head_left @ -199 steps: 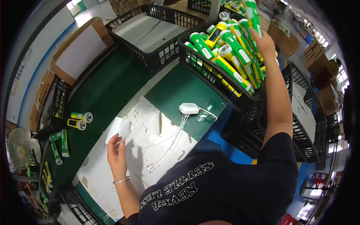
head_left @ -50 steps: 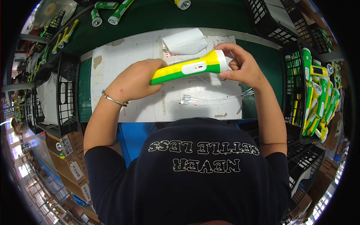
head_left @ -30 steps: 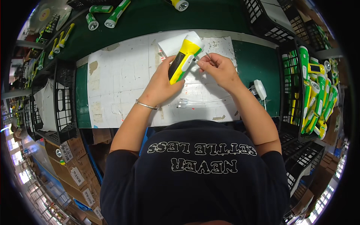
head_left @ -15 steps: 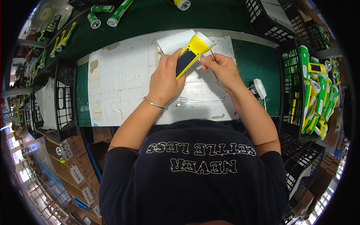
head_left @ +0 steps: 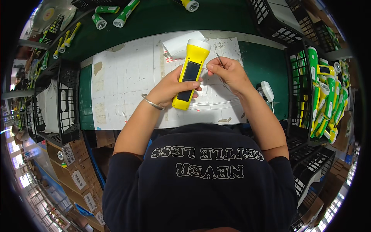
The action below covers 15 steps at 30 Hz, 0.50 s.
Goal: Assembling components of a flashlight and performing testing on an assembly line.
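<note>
Left hand [head_left: 171,87] curls closed round the torch [head_left: 191,72]; right hand [head_left: 230,75], just right, pinches a cable [head_left: 205,69].

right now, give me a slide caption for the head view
Left hand holds a yellow flashlight; right hand pinches a cable at its side.

Your left hand [head_left: 168,89] wraps the yellow plastic flashlight [head_left: 197,57], its dark panel [head_left: 191,71] up, white head [head_left: 199,43] pointing away; your right hand [head_left: 230,73] pinches a thin white cable [head_left: 204,69].
</note>
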Tool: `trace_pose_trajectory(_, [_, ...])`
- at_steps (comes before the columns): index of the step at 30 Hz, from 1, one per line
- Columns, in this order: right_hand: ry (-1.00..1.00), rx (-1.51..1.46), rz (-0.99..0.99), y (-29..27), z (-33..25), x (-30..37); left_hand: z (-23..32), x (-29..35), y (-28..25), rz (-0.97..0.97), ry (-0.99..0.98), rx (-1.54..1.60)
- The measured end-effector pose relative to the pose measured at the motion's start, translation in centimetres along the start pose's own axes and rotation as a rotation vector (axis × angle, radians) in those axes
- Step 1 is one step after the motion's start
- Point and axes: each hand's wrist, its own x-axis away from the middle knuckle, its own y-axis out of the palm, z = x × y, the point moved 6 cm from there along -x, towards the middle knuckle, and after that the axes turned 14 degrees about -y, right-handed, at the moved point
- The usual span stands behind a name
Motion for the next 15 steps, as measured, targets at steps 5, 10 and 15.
trace_pose_trajectory(5, [-0.048,0.12,-0.057,-1.2,0.2,0.3,0.4,0.1,-2.9,0.17,0.108,0.055])
trace_pose_trajectory(10, [-0.226,0.306,0.01,-4.2,0.8,-0.3,2.5,2.2,-3.3,0.54,0.372,-0.631])
trace_pose_trajectory(15, [-0.193,0.268,0.124,-3.8,-2.1,-0.9,2.9,3.1,0.0,0.378,0.36,-0.677])
